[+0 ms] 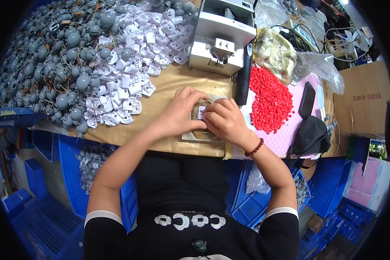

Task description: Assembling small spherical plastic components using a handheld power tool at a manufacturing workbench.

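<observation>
A small white plastic part sits over a brownish block on a flat board near the table's front edge. My left hand curves round the left side of the block, with thumb and forefinger at its near and far sides. From the right, my right hand has its fingers bent together, the tips pressed on the white part. Both hands hide most of the block and some of the part.
White plastic parts and grey round pieces with wires are heaped left. A white machine stands behind my hands. Small red pieces, a phone and a black pouch lie right. Blue crates stand below.
</observation>
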`<action>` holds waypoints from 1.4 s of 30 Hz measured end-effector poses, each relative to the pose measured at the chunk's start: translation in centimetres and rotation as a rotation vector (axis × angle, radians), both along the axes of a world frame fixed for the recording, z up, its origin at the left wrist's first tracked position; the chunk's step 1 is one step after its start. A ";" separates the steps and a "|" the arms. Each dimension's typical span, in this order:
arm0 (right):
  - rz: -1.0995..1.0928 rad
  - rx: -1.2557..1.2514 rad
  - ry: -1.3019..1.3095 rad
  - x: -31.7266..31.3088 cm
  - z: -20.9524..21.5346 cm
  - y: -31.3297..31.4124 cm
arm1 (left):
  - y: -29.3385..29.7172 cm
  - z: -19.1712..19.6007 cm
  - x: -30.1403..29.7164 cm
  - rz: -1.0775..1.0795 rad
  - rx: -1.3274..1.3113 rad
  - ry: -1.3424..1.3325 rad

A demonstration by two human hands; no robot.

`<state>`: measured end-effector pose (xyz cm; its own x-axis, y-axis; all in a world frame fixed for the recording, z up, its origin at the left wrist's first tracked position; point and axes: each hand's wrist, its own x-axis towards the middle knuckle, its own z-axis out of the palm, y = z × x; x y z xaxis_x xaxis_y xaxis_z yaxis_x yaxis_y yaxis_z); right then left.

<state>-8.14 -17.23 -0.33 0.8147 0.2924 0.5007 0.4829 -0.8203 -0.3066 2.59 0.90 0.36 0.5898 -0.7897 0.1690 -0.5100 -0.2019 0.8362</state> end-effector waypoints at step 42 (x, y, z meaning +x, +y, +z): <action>-0.132 1.921 0.931 8.5 6.2 3.4 | 5.6 2.5 1.4 -0.038 -0.206 -0.547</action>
<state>0.35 -13.84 5.84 0.9047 -0.0242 -0.4254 -0.2830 0.7122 -0.6423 4.04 6.48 2.84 0.3453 -0.7271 0.5934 -0.8822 -0.0359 0.4694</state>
